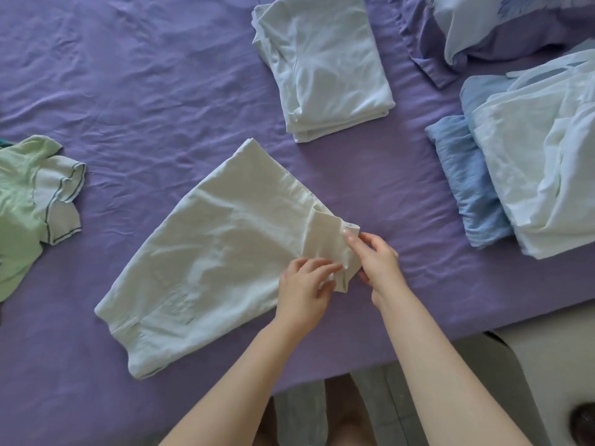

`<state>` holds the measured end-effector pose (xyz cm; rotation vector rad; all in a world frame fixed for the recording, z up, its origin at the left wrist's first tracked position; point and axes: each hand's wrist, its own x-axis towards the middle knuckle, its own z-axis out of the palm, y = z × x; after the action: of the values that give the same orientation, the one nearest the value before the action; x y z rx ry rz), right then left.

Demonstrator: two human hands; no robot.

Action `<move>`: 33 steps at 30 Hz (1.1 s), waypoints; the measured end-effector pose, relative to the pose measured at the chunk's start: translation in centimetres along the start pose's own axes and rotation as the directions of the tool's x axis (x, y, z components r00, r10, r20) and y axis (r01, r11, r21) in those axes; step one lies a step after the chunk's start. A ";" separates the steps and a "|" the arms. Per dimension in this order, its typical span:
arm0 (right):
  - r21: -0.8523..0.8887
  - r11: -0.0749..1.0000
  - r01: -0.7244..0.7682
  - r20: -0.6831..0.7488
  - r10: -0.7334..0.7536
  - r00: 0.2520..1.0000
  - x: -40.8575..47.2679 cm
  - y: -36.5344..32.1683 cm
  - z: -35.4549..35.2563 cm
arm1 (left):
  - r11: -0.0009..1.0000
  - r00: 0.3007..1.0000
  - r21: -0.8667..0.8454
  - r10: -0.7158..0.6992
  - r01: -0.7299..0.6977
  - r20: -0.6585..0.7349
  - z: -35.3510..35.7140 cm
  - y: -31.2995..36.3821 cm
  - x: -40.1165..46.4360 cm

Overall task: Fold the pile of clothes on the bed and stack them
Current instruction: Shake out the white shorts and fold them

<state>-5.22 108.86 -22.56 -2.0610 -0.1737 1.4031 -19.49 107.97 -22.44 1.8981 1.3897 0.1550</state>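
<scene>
Clothes: one white garment (222, 252), two hands.

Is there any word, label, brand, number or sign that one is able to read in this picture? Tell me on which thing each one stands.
None can be read.
White garment, held by both hands: a faint raised patch near its lower edge, too blurred to tell whether it is text.
Pillow at the top right: a blue printed pattern, no letters.
Folded white stack, blue cloth, green shirt: no text visible.

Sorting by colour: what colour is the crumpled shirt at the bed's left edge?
Pale green shirt with dark-trimmed sleeves, in the head view.
</scene>
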 end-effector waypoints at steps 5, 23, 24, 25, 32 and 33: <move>-0.061 0.997 -0.040 0.135 0.047 0.990 1.0 -0.9 -1.3 | 0.989 0.995 -0.107 -0.099 0.101 0.031 -0.8 -0.8 0.6; -0.558 0.397 0.728 0.517 -0.521 0.680 -6.0 -0.2 12.3 | 0.949 0.957 -0.179 -0.278 0.260 -0.084 -7.4 -9.6 -2.1; -0.647 0.262 0.716 0.565 -0.466 0.681 -6.0 0.3 13.8 | 0.948 0.946 -0.152 -0.298 0.278 -0.128 -8.3 -10.8 -2.8; -0.715 0.134 0.686 0.589 -0.412 0.695 -5.9 0.7 15.2 | 0.948 0.931 -0.104 -0.317 0.302 -0.180 -9.1 -12.0 -3.5; -0.676 -0.309 0.669 0.737 -0.264 0.622 -4.6 1.3 23.8 | 0.774 0.844 0.337 -0.479 0.536 -0.241 -14.8 -20.6 -7.5; -0.704 -0.299 0.643 0.708 -0.231 0.668 -4.2 1.2 24.7 | 0.758 0.830 0.338 -0.515 0.557 -0.214 -15.5 -21.6 -7.5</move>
<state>-28.89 116.55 -25.62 -2.0346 -2.7105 0.8992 -46.87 111.82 -22.88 1.7135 2.1134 -0.3352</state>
